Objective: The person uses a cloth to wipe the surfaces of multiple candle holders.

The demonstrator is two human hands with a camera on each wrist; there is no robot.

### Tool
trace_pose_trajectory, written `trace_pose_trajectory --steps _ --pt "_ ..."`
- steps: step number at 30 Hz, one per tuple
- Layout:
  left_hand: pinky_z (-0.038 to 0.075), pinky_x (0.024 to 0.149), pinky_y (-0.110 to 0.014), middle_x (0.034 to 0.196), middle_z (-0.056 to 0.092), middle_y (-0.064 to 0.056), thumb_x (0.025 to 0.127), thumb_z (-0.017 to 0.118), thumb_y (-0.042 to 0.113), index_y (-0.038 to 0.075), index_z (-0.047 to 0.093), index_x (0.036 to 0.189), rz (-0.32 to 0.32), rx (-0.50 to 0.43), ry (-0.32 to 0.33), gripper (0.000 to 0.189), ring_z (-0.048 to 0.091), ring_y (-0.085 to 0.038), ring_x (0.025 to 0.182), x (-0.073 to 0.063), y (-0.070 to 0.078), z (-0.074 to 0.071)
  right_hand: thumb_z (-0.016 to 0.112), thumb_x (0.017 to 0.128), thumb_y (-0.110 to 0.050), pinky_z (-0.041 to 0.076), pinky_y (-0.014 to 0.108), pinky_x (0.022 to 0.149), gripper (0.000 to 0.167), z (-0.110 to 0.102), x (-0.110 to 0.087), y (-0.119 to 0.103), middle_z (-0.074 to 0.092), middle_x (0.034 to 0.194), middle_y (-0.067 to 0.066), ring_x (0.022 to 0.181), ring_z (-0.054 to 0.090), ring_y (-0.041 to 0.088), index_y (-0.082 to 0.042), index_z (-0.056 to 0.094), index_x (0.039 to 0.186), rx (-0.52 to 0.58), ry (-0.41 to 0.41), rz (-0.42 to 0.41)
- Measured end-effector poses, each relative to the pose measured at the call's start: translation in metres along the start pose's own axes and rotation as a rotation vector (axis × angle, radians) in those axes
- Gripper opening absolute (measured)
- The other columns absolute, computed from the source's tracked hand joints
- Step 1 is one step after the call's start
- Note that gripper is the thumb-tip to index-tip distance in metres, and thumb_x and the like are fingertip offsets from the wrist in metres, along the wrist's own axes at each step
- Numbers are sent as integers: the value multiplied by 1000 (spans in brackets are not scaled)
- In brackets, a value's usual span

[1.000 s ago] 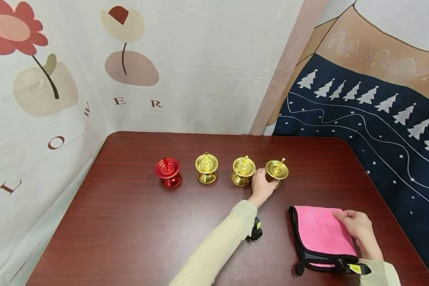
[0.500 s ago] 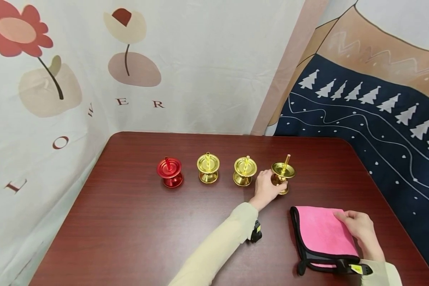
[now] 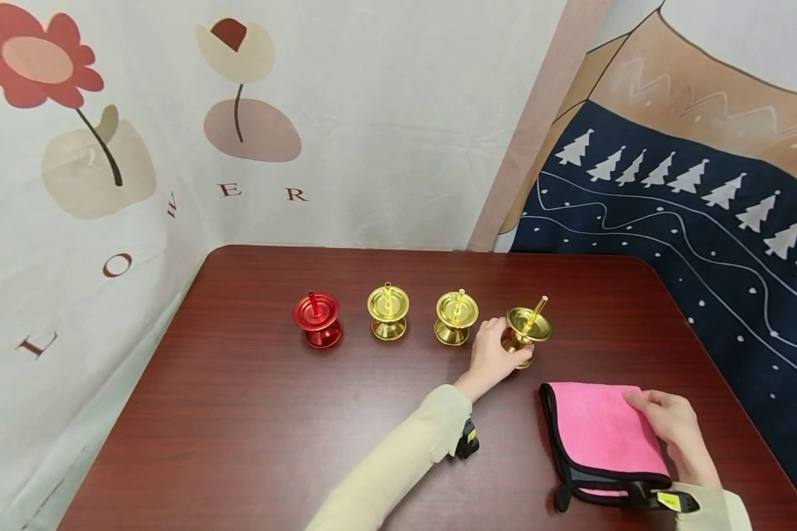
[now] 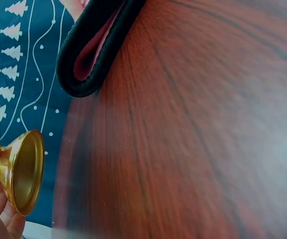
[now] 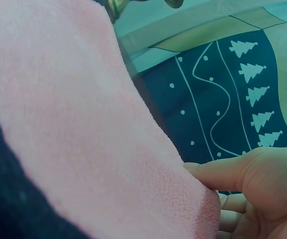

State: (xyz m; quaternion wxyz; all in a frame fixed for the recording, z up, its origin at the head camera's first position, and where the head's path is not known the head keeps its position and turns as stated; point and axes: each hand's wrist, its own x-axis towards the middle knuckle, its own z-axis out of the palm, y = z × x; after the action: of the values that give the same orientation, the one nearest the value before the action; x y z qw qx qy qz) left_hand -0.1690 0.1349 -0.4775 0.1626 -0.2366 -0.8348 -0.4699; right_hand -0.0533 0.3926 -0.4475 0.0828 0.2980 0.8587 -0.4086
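Observation:
My left hand (image 3: 493,355) grips a gold candle holder (image 3: 530,326) by its narrow middle, at the right end of a row. That holder leans to the right. In the left wrist view, the hollow underside of its flared base (image 4: 29,172) faces the camera, off the tabletop. My right hand (image 3: 674,428) pinches the right edge of a folded pink cloth (image 3: 604,428) with black trim, thumb on top. The right wrist view shows the fuzzy pink cloth close up, with my right thumb on its edge and the other fingers partly hidden beneath.
Two more gold candle holders (image 3: 456,313) and a red candle holder (image 3: 317,317) stand left of my left hand on the brown wooden table (image 3: 259,428). Printed curtains hang behind and beside the table.
My left hand has drawn the gold candle holder slightly right and toward me, away from its neighbour, and its tilt has changed. My right hand keeps its hold on the cloth.

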Motion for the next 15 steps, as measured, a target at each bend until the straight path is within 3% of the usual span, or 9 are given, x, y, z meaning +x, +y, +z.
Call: trace_pose_trajectory --steps 4,7,9,12,15 --pt "38 65 -19 79 57 -1 68 80 22 9 62 88 -7 -20 -38 31 52 -17 76 -4 2 -8 57 91 -39 43 28 54 61 -1 -6 -4 59 71 -1 64 49 14 16 52 116 48 23 6" --pt "39 66 -19 81 59 -2 67 80 20 8 61 90 -16 -37 -50 33 53 -16 77 -6 2 -13 57 91 -36 43 29 52 51 -1 -12 -8 57 66 -5 60 49 11 12 59 106 107 40 1" --pt "39 64 -18 81 60 0 66 80 20 9 60 90 -24 -29 -56 33 54 -14 76 -7 3 -17 59 90 -35 43 29 51 41 -3 -16 -11 55 63 -6 58 49 11 5 66 95 145 44 -8" --pt "37 60 -16 78 62 1 66 80 20 10 60 88 -23 -27 -69 32 53 -10 72 -9 5 -21 61 89 -35 44 28 50 23 -4 -21 -14 54 60 -9 55 50 9 -18 68 76 220 39 -28" --pt "34 58 -15 74 62 1 66 79 20 10 59 85 -8 -34 -72 30 50 -9 67 -11 7 -25 63 88 -32 44 26 47 24 -4 -25 -16 55 58 -10 52 51 7 -29 65 65 375 21 -51"
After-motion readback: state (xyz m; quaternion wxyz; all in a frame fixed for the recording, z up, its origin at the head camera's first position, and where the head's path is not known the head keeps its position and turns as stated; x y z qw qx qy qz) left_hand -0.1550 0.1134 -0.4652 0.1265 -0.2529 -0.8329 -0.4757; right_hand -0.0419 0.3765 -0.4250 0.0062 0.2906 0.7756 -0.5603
